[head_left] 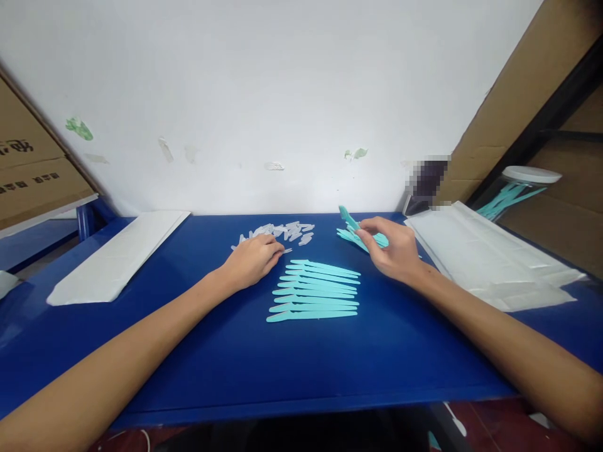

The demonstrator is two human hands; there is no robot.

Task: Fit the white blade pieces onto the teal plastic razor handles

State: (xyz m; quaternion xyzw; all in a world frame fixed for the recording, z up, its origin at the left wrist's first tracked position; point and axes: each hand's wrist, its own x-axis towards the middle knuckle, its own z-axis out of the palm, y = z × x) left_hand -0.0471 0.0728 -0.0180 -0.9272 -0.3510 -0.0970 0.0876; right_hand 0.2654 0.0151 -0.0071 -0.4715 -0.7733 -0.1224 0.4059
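Observation:
My right hand is closed in a pinch around a turquoise eyebrow razor, its head end pointing up and left. Under that hand lies a small heap of turquoise razors, partly covered by my fingers. My left hand rests at the near edge of a pile of clear plastic blade caps. Its thumb and fingers are together, and one clear cap sticks out from the fingertips. Between and nearer than both hands, several turquoise razors lie side by side in a column, handles toward the right.
White packets lie on the blue table at the left. More white plastic sleeves are at the right. Behind them stands a lidded clear jar of turquoise razors. A cardboard box is far left; a white wall borders the back.

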